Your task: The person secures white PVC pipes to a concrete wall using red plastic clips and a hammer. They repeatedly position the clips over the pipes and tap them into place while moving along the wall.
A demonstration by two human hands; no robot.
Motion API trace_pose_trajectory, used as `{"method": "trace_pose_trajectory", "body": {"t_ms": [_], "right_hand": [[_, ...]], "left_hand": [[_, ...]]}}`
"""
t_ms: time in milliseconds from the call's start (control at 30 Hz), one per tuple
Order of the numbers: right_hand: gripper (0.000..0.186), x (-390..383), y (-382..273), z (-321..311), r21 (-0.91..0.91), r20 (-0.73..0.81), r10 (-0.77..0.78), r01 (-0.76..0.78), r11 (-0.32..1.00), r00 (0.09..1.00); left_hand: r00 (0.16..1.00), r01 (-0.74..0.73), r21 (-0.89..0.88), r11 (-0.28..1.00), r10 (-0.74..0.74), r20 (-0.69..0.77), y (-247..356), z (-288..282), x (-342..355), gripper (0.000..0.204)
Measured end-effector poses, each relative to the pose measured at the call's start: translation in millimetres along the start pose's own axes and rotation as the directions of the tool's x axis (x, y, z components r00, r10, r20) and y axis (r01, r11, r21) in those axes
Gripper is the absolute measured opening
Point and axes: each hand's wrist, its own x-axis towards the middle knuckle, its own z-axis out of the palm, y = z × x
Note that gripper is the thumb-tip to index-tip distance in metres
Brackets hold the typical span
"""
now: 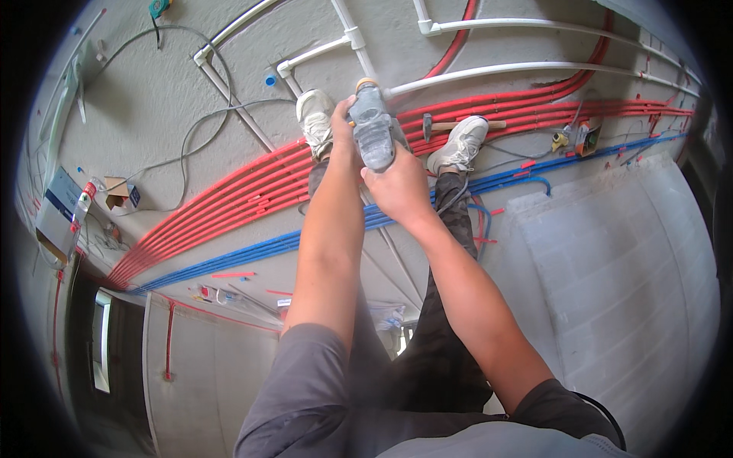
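Observation:
Between my feet I hold a dusty grey power drill (372,126) with an orange ring at its far end. My left hand (343,126) is closed on its left side, near the front; part of the fingers is hidden behind the body. Around the rear grip my right hand (400,185) is wrapped. The drill's tip and any bit in it cannot be made out. Just beyond the tool run white pipes (357,38) on the grey floor. Red pipes (229,200) pass beneath the tool and my arms. A hammer (489,124) with a wooden handle lies beside my right shoe.
Blue pipes (267,246) run alongside the red ones. A grey cable (183,153) loops over the floor at left. Open cardboard boxes (55,217) stand at the left edge, and a small box (589,137) lies at right. A tape measure (158,8) lies far left.

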Motion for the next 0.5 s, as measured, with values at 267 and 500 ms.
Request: {"method": "trace_pose_trajectory", "body": {"t_ms": [267, 500], "right_hand": [[0.033, 11.1, 14.6, -8.0, 0.016, -0.026, 0.035, -0.035, 0.999, 0.999], [0.021, 6.0, 9.1, -9.2, -0.040, -0.024, -0.006, 0.005, 0.999, 1.000]], "left_hand": [[0.996, 0.013, -0.010, 1.000, -0.012, 0.086, -2.2, 1.6, 12.1, 0.039], [0.972, -0.123, 0.071, 0.990, 0.106, 0.210, -12.0, -52.3, 51.1, 0.037]]}}
